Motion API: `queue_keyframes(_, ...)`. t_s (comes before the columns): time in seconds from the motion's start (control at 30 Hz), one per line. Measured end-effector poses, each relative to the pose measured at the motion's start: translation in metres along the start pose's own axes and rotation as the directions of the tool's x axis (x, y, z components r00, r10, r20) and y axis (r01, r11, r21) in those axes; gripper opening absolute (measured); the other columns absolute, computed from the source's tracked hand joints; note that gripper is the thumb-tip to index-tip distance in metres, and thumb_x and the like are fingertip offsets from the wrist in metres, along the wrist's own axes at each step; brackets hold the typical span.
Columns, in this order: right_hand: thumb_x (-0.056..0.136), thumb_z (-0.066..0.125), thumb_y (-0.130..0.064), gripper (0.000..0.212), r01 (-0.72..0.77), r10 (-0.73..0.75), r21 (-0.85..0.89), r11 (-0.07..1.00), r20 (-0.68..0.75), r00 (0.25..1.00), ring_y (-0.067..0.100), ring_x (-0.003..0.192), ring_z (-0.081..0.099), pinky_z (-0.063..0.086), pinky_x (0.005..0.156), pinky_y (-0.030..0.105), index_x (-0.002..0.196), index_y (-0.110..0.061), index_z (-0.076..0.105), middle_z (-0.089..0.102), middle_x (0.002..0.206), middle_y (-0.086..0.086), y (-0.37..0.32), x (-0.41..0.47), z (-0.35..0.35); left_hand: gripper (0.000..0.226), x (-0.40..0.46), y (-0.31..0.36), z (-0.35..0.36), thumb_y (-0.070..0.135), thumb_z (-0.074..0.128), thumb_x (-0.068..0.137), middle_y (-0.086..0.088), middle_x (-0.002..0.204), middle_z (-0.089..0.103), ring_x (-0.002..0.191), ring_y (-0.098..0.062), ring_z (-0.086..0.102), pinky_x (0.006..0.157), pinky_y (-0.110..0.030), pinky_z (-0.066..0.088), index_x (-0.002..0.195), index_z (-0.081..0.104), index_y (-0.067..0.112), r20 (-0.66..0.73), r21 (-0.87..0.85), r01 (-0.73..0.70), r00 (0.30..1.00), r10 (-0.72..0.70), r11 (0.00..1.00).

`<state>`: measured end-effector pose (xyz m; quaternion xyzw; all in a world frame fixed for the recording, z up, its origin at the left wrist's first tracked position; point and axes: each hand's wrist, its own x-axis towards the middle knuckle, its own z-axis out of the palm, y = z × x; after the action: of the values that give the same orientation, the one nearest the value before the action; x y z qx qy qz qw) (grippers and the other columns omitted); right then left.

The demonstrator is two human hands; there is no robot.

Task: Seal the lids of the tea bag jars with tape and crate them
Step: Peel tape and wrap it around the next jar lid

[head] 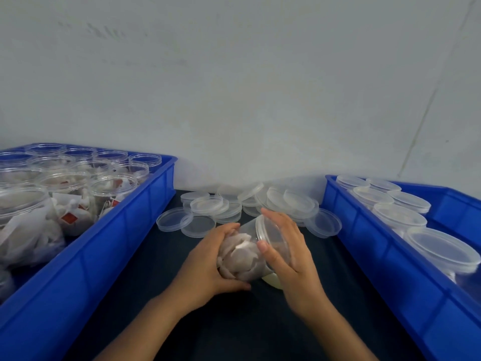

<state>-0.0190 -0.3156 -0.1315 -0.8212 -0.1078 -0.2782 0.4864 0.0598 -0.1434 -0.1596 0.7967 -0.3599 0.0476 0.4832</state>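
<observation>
Here, clear round jar (pixel 242 252) (soft tea bags inside) between both hands.

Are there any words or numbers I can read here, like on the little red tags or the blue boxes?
No text can be read anywhere.
Red tags on the tea bags in the left blue crate: any print is too small and blurred to read.
Jar held by both hands, loose lids, right blue crate: no visible writing.

Left hand (pixel 208 261) and right hand (pixel 289 259) close together, fingers curled in a grip, bare forearms converging.
</observation>
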Motion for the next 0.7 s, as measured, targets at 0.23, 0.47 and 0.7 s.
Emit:
queue_keyframes(0.23, 0.088, 0.060, -0.050, 0.056, -0.173, 0.181, -0.184, 0.968, 0.027, 0.983, -0.003, 0.130, 0.032, 0.032, 0.104, 0.020, 0.137, -0.047, 0.034, 0.038, 0.133, -0.026, 0.024, 0.001, -0.021, 0.089, -0.003, -0.016, 0.013, 0.040, 0.091, 0.056, 0.017, 0.126, 0.050, 0.112, -0.001, 0.054, 0.090, -0.024, 0.050, 0.128, 0.039, 0.036, -0.287, -0.115, 0.158, 0.940, -0.185, 0.981)
queue_keyframes(0.47, 0.087, 0.064, -0.046, 0.027, -0.113, 0.299, -0.673, 0.731, 0.167, 0.940, 0.003, 0.105, 0.044, 0.038, 0.095, 0.022, 0.106, -0.027, 0.058, 0.049, 0.108, -0.018, 0.044, -0.007, -0.013, 0.092, -0.002, -0.024, 0.010, 0.031, 0.090, 0.061, 0.006, 0.141, 0.044, 0.129, -0.012, 0.044, 0.108, -0.040, 0.041, 0.128, 0.028, 0.032, -0.319, -0.203, 0.230, 0.904, -0.287, 0.952)
queue_keyframes(0.7, 0.096, 0.051, -0.043, 0.021, -0.327, 0.352, -0.424, 0.845, -0.019, 0.936, 0.009, 0.070, 0.056, 0.046, 0.064, 0.025, 0.086, -0.025, 0.054, 0.061, 0.077, -0.001, 0.037, -0.007, -0.012, 0.100, -0.004, -0.014, 0.013, 0.064, 0.066, 0.059, 0.016, 0.144, 0.035, 0.127, 0.000, 0.036, 0.102, -0.026, 0.036, 0.142, 0.024, 0.028, -0.294, -0.204, 0.218, 0.916, -0.272, 0.954)
